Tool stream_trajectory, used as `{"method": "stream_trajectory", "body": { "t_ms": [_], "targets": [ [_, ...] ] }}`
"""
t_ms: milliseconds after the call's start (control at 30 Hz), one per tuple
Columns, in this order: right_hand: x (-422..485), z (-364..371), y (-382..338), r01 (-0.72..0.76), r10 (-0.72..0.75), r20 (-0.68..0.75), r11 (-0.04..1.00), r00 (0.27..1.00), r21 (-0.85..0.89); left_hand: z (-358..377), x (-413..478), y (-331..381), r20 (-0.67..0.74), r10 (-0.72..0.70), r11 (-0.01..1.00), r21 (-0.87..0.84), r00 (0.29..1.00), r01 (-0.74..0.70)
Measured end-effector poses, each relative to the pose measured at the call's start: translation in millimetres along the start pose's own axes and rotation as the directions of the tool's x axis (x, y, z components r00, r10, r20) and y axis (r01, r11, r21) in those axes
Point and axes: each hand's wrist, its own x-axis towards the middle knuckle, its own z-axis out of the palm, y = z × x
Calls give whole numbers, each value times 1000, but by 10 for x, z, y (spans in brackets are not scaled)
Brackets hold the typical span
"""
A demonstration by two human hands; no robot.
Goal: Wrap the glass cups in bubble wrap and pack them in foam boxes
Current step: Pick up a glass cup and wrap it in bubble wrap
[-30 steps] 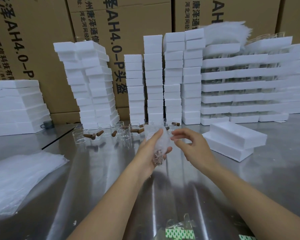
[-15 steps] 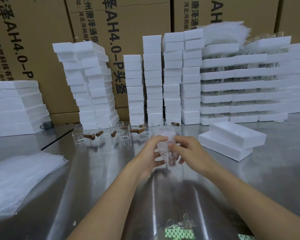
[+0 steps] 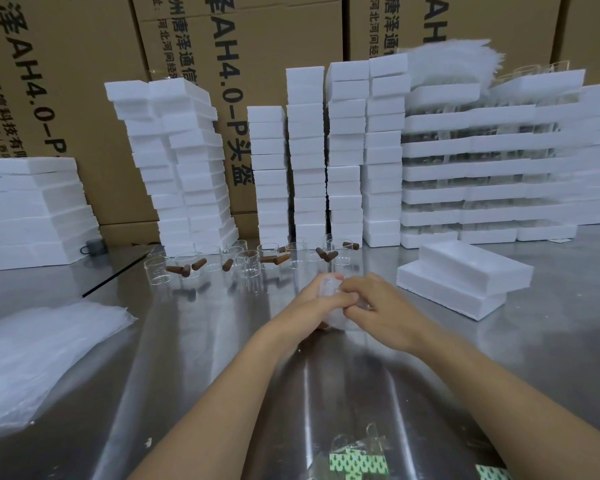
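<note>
A glass cup wrapped in bubble wrap (image 3: 329, 289) sits between both hands above the steel table, mostly hidden by fingers. My left hand (image 3: 317, 304) grips it from the left. My right hand (image 3: 378, 306) curls round it from the right, fingers pinching the wrap. Several bare glass cups (image 3: 253, 263) with brown wooden handles stand in a row behind the hands. A pile of bubble wrap sheets (image 3: 39, 348) lies at the left. Two stacked foam boxes (image 3: 465, 275) lie to the right of my hands.
Tall stacks of white foam boxes (image 3: 305, 150) line the back of the steel table (image 3: 499, 358), in front of large cardboard cartons (image 3: 84, 81). More foam slabs (image 3: 28, 209) sit at the far left. Green-and-white tape pieces (image 3: 357, 462) lie near the front edge.
My right hand closed in from apart and now grips the wrapped cup together with my left. The bundle has sunk slightly and is more tightly covered by both hands.
</note>
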Motion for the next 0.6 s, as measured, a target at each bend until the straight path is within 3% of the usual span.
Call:
{"method": "stream_trajectory", "body": {
  "t_ms": [133,233,400,600],
  "targets": [
    [17,9,-13,9,15,-179,992,984,130,-16,32,-2,-123,-25,995,-100,992,13],
    [14,1,-6,-21,45,-233,994,971,104,-28,74,-15,-203,-65,968,-250,977,12],
    [6,30,21,-52,74,-233,993,970,102,-31,60,-4,-176,-85,930,-368,981,15],
    [11,-54,-36,35,7,-283,989,959,143,-25,22,52,-136,-167,910,-403,977,99]
  ]
}}
